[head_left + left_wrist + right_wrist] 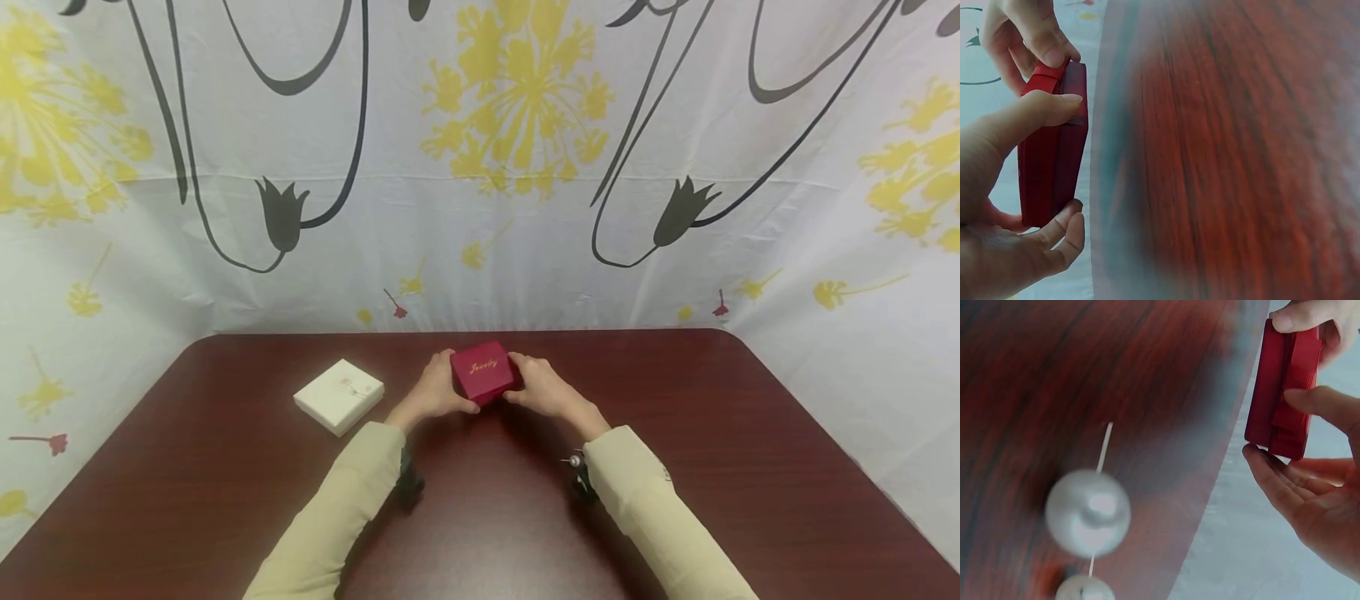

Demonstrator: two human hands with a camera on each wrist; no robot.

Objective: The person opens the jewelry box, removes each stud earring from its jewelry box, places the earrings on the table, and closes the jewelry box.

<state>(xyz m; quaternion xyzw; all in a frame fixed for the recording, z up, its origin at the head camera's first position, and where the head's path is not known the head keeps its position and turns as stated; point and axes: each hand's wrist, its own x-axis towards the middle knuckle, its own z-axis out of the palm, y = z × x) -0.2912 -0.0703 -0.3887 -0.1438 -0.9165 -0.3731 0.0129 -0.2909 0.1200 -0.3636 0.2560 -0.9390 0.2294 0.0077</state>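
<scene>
Both hands hold a small red jewelry box, with gold script on its lid, near the far edge of the table. My left hand grips its left side, and my right hand its right side. In the left wrist view, the left thumb lies across the front of the box, with fingers under its lower corner. A red ribbon bow shows on the box's front in the right wrist view, with the right thumb touching it. The box appears shut. Some fingertips are hidden behind it.
A white square box with a flower print lies on the dark red-brown table, left of the hands. Behind the table hangs a floral-patterned cloth. Pearl-like beads hang close to the right wrist camera.
</scene>
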